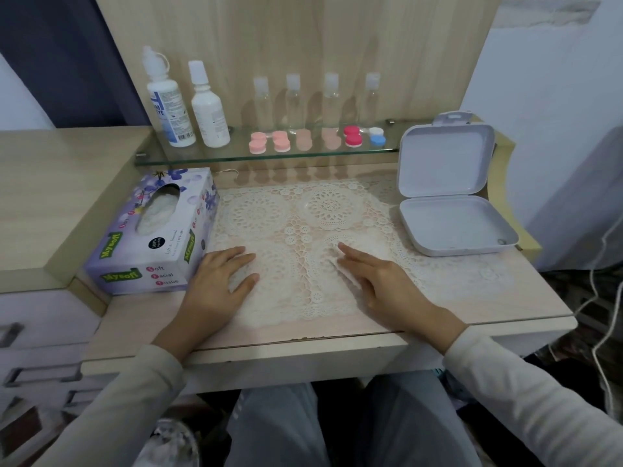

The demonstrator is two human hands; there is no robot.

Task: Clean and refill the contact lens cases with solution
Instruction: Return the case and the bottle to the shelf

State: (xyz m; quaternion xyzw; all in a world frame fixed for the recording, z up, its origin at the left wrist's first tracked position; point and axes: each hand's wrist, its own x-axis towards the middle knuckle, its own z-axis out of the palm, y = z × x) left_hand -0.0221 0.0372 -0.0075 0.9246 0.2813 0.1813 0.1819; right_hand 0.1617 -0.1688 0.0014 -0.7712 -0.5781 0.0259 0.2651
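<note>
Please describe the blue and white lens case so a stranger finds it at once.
Find the glass shelf behind the lace mat. In the row of lens cases on it, take the rightmost case, nearest the open white box. Only it has one white and one blue cap.

Home dressing table (337, 335) with tissue box (148, 237).
</note>
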